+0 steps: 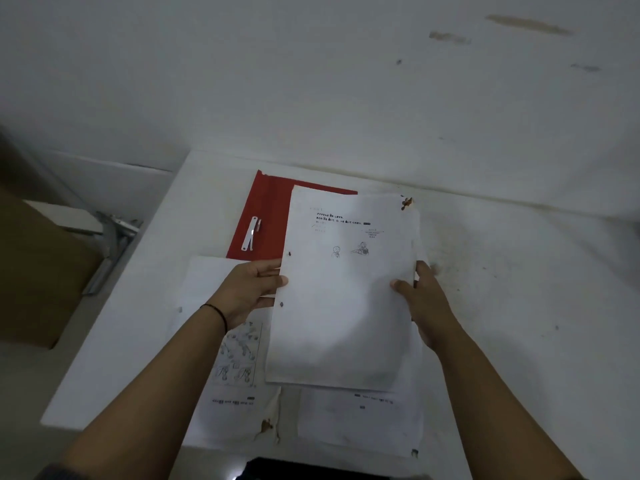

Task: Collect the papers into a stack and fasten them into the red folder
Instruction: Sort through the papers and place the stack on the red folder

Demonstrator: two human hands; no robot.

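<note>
1. The left hand [254, 289] reaches in from the lower left and grips the left edge of a stack of papers [343, 289], thumb on the top sheet and fingers tucked behind. A dark band circles that wrist.
2. The right hand [420, 299] comes in from the lower right and clasps the stack's right edge, thumb on the face; the other fingers go behind the sheets.
3. The stack sits between the two hands, seemingly lifted off the white table [519, 289], though contact at its lower edge is hard to judge. Its top sheet shows printed lines, two small drawings and punched holes along the left margin.
4. More loose sheets [239, 393] lie flat beneath and nearer than the hands.
5. The red folder [270, 209] lies open beyond the left hand, partly covered by the stack, with a white fastener strip [251, 233] on it.
</note>
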